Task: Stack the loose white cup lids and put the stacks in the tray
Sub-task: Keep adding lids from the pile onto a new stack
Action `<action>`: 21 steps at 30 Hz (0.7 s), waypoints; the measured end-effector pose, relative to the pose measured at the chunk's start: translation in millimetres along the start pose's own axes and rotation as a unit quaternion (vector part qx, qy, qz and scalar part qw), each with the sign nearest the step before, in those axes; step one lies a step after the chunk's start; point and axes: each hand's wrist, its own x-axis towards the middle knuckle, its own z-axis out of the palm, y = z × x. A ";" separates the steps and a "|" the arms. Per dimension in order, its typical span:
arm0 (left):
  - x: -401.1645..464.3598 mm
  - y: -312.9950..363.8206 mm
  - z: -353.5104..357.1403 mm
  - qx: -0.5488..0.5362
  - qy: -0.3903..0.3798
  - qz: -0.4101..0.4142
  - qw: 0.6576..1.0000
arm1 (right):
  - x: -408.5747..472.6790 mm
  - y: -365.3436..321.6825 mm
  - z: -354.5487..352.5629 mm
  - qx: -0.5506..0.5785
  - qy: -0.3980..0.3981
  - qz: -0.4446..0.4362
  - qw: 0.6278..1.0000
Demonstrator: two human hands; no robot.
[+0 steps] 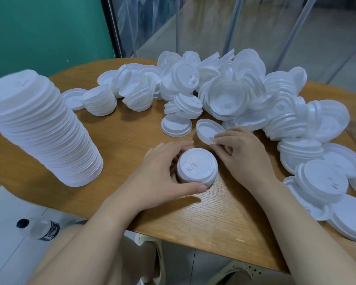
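We curl our left hand (162,173) around a short stack of lids (196,167) standing upright near the front edge of the wooden table (224,223), tops facing up, axis vertical. Our right hand (243,153) pinches a single lid (208,130) by its near rim; it tilts, hollow underside showing. A tall stack (43,128) leans at the left, and a loose heap of lids (234,93) spreads behind and to the right.
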 end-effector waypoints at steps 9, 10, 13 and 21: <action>2.5 1.7 1.3 0.004 -0.003 0.027 1.000 | -14.8 -6.4 -20.3 0.240 0.015 0.141 0.960; 3.1 1.9 1.7 0.004 -0.003 0.027 1.000 | -14.9 -6.3 -20.2 0.249 0.014 0.151 0.956; 4.0 2.0 3.1 0.004 -0.004 0.027 1.000 | -14.5 -1.9 -20.7 0.238 0.025 0.147 0.960; 4.0 1.8 3.4 0.004 -0.006 0.027 1.000 | -18.4 4.8 -23.9 0.143 -0.043 0.139 0.979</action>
